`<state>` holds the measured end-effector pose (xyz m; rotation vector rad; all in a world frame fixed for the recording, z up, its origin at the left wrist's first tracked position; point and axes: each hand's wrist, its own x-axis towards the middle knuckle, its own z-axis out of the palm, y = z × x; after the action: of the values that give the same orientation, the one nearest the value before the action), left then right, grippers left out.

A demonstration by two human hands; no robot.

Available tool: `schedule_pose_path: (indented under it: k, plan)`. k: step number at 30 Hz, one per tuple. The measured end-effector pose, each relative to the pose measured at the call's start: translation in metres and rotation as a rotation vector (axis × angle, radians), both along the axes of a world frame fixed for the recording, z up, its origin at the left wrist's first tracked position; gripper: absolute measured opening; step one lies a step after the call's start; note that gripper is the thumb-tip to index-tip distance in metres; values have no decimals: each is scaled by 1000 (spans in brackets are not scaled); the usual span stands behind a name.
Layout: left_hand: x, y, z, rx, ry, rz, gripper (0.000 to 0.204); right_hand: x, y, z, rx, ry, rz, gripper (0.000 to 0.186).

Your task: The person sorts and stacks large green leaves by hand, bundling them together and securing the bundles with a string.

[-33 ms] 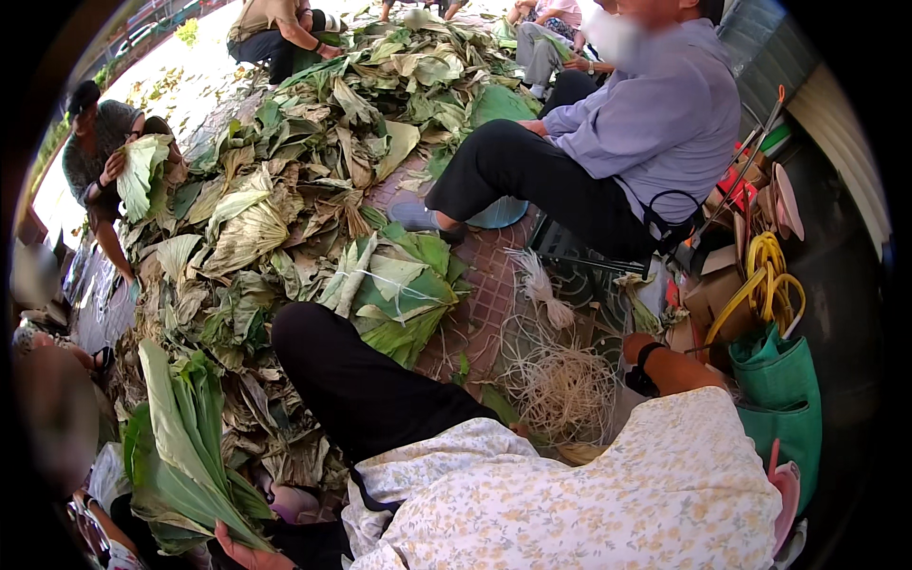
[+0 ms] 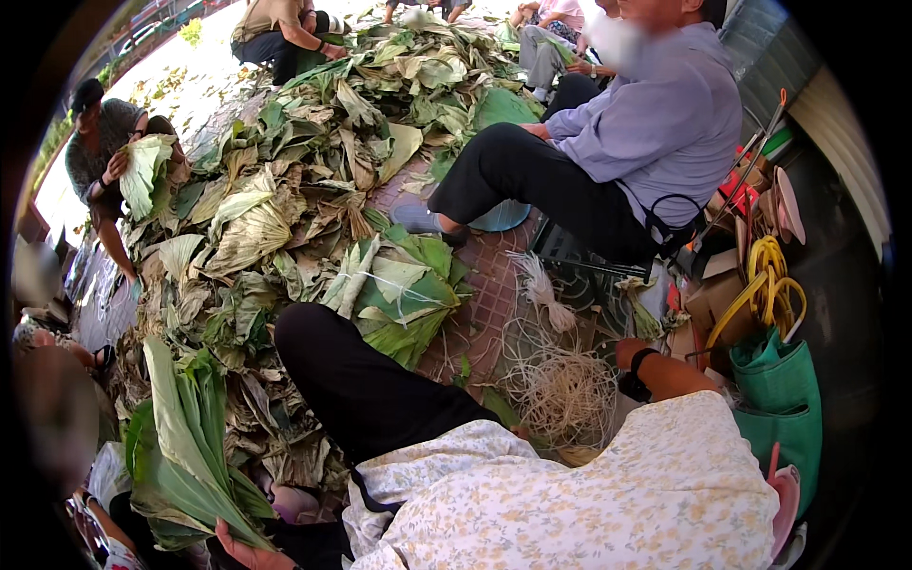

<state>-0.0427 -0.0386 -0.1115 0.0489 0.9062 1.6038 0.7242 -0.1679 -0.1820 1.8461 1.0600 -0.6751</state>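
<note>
My left hand (image 2: 245, 549), low at the left, is closed around a folded bundle of large green leaves (image 2: 185, 446). The leaves stand up fanlike from the grip, pale on one side and darker on the other. On the right, my right hand (image 2: 630, 353), with a black band at its wrist, is beside a tangled heap of pale straw-like strips (image 2: 562, 394). Its fingers are hidden, so I cannot tell whether it holds any strip. Past my bent knee lies a leaf bundle (image 2: 404, 290) tied with white string.
A broad heap of dry and green leaves (image 2: 313, 142) fills the middle. A person in a lilac shirt (image 2: 655, 114) sits ahead; another at left holds a leaf (image 2: 147, 176). To my right are a green bag (image 2: 779, 389), yellow coiled straps (image 2: 765, 275) and a bunch of white strips (image 2: 543, 290).
</note>
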Motion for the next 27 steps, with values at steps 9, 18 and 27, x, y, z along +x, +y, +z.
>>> schedule_pose_path:
  k: [9, 18, 27]
  plan:
    - [41, -22, 18, 433, 2276, 217, 49, -146, 116, -109, 533, 493, 88, 18]
    - [16, -33, -9, 38, 1951, 87, 80, -184, 173, -135, 27, 629, 487, 28]
    - [36, 2, 22, -7, 70, 236, 27, -315, 298, 69, 1045, 1063, 292, 26]
